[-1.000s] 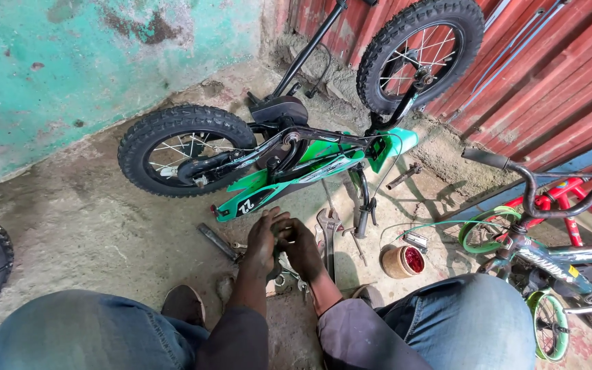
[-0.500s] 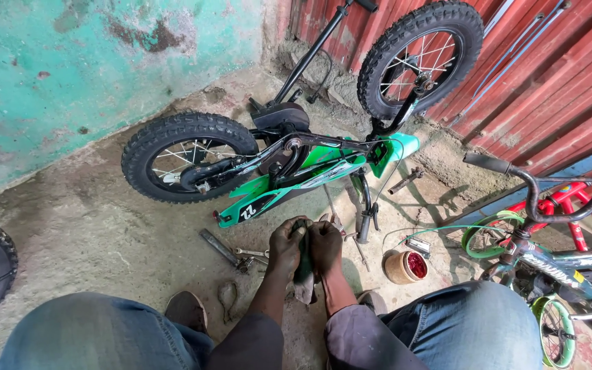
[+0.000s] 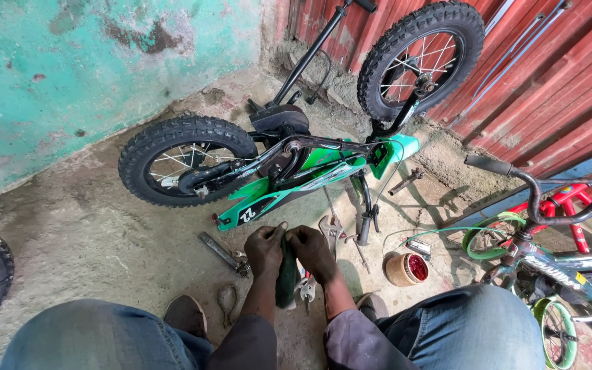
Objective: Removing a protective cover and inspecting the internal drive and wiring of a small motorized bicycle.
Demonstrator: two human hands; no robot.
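Hands first, head view, since that's the only angle here. Both are wrapped around a dark green grip (image 3: 286, 270), a rubbery tube by the look of it, held between the knees low in the middle of the shot. Its long axis runs roughly 12 to 6, top end poking up between the thumbs, bottom end down toward the wrists.

Left hand (image 3: 264, 251) sits at 9 o'clock of the tube, fingers curled shut around its upper part. Right hand (image 3: 313, 252) is at 3 o'clock, also closed on it, thumb up near the top. Neither one looks nearer than the other; they're level and pressed against it from both sides. Can't tell if there's anything inside the tube.

From the hands, the upside-down green bike (image 3: 296, 168) lies at 12, close by, with its bare handlebar end (image 3: 364, 229) hanging down at about 1 o'clock, just beside the right hand.

Other stuff on the concrete floor (image 3: 83, 233): a wrench (image 3: 330, 229) at 1 o'clock, pliers (image 3: 305, 288) right under the right wrist, a flat bar (image 3: 219, 251) at 9, and a small round tin (image 3: 405, 268) with red inside at 3.
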